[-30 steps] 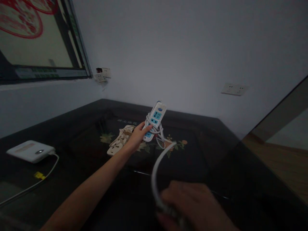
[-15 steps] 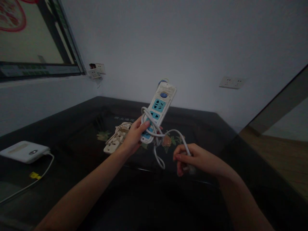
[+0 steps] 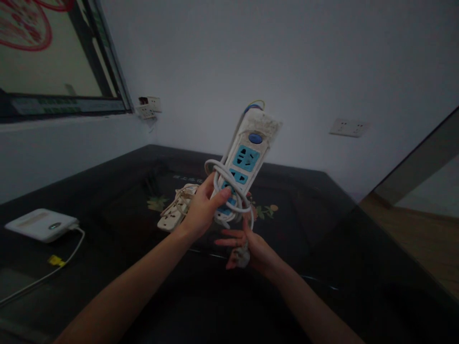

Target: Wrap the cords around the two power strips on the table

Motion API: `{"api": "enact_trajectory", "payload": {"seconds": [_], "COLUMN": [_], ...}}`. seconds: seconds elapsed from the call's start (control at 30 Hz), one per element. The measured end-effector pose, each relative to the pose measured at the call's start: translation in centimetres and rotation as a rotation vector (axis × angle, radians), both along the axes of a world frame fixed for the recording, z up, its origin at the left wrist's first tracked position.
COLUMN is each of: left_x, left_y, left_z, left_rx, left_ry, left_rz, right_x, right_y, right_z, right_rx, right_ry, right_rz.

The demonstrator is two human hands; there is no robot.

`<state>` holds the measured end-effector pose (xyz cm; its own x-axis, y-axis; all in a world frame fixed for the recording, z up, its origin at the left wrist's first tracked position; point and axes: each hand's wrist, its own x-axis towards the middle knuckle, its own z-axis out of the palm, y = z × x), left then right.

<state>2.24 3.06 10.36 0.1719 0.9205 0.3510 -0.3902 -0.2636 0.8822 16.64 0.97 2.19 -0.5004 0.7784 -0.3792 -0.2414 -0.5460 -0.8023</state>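
My left hand (image 3: 201,210) grips the lower end of a white power strip (image 3: 247,153) with blue sockets and holds it up, tilted to the right. Its white cord (image 3: 229,191) is looped several times around the strip's lower half. Just below it, my right hand (image 3: 247,246) is closed on the cord's plug end (image 3: 243,257), close under the left hand. A round blue switch sits near the strip's top, where loose wires stick out.
A second, cream power strip (image 3: 175,210) lies on the dark glossy table (image 3: 315,224) behind my left hand. A white box with a cable (image 3: 41,224) rests at the left. Wall sockets (image 3: 348,127) are on the back wall, and a window is at the upper left.
The strip has been raised and brought closer. My right hand swung from the right to under the strip, taking the plug end with it, and the cord now wraps tighter around the strip.
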Motion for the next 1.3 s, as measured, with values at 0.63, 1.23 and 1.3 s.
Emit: {"api": "enact_trajectory", "payload": {"seconds": [0.63,1.23,1.3], "left_x": [-0.5,0.0,0.1], "left_y": [0.2,1.3,1.5], "left_z": [0.4,-0.9,-1.0], "left_rx": [0.235,0.031,-0.001], "left_ry": [0.502,0.307,0.263], "left_rz": [0.019,0.068,0.071], "right_x": [9.5,10.6,10.3], "right_y": [1.8,-1.1,-1.3], "right_z": [6.4,9.7,9.8], "right_rx": [0.748,1.105,1.13], "right_ry": [-0.226,-0.927,-0.954], "right_rz": [-0.859,-0.579,-0.545]}}
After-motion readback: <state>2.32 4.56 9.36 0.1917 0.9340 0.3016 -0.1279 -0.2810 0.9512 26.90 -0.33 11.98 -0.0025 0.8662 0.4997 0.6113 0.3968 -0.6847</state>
